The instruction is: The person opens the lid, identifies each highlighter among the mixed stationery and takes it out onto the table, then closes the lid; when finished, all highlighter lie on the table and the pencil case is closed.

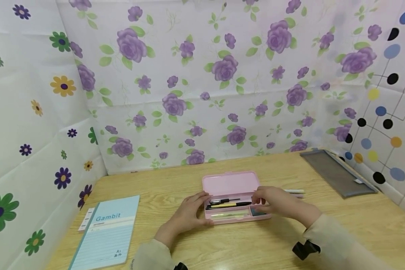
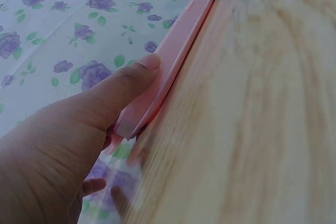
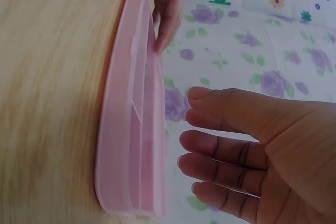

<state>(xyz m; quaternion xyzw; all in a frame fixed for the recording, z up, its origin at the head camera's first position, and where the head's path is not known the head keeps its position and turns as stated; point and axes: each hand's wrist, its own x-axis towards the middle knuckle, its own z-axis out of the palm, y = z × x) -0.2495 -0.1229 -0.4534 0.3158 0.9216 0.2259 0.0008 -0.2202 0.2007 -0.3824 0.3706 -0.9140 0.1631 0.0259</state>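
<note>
An open pink pencil case lies on the table, its lid tipped back. Inside are a black pen, a yellow-and-black pen, a pale yellow-green stick-like item and a small dark teal item. My left hand grips the case's left end, thumb against the front wall in the left wrist view. Above the case's right end hovers my right hand. In the right wrist view, that hand's fingers are loosely bent, apart from the case, with nothing between them.
A light blue "Gambit" notebook lies at the left, over a whitish card. Two pale stick-like items lie beyond the right hand. A grey flat pouch sits near the back right edge. Patterned sheets surround the table.
</note>
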